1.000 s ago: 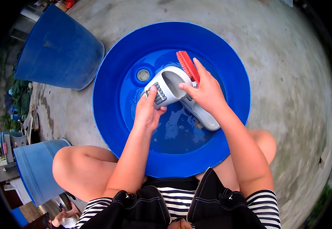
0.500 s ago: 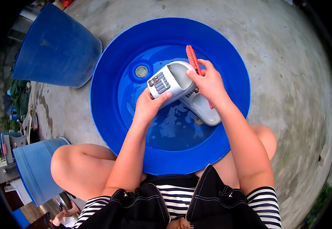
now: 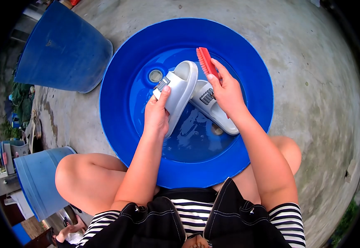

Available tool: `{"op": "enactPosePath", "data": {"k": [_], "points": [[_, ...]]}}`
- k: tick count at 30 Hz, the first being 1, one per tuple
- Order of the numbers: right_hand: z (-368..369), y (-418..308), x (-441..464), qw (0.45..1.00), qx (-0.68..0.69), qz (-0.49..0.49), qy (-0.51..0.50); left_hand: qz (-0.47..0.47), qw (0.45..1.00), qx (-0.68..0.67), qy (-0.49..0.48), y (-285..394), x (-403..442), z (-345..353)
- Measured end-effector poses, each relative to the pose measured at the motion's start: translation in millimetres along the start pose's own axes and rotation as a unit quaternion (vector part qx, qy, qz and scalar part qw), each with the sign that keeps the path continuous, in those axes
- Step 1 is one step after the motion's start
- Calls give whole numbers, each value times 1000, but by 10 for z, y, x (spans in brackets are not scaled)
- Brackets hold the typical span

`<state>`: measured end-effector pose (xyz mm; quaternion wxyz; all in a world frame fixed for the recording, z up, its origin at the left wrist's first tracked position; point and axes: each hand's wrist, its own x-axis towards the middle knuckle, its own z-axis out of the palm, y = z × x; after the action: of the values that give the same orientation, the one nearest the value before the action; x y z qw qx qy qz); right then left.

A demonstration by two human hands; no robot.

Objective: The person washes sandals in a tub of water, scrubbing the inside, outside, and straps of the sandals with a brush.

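Observation:
My left hand (image 3: 158, 113) is closed around a light grey slide sandal (image 3: 181, 91), thumb over its strap with dark grey raised decoration. The sandal is tilted on its side, its outer edge and sole facing right. In my right hand (image 3: 229, 94) is a red scrubbing brush (image 3: 207, 62), its bristles facing left toward the sandal but apart from it. A second grey slide sandal (image 3: 221, 118) lies in the blue tub (image 3: 118, 120), partly behind my right hand and the first sandal. Shallow water (image 3: 188, 144) covers the tub's floor.
A tall blue barrel (image 3: 64, 53) stands at the upper left. Below it, at left, is a lighter blue bucket (image 3: 41, 182). Concrete floor (image 3: 308, 82) surrounds the tub, and my bent knees (image 3: 85, 173) flank its near side. Another person's foot (image 3: 70, 231) shows at lower left.
My left hand has turned the held sandal from strap-up onto its side, showing its outer edge. The brush in my right hand has rotated and shifted slightly left, away from the sandal's toe opening.

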<state>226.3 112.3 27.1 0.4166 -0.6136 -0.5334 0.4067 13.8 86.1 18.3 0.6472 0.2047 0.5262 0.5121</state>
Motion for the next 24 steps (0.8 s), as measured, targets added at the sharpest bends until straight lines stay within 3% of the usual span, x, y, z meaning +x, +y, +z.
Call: {"op": "enactPosePath", "data": {"k": [2,9,15,19,24], "points": [[39,9,-88,981,-101,-160,39,7,1000,-5,1,-35,26,-25],[34,-191,-188,985,-139,-91,-39,-26,999,-36,23,-3,44,-25],[172,-35,-140,984,-137,-117,12,-48,997,-53,10,73,-30,56],[156,-57,-153,988,-121,-92,4,-61,995,-78,16,45,-28,81],[146,-172,-262,980,-150,-128,-34,-77,990,-114,24,37,-1,60]]}}
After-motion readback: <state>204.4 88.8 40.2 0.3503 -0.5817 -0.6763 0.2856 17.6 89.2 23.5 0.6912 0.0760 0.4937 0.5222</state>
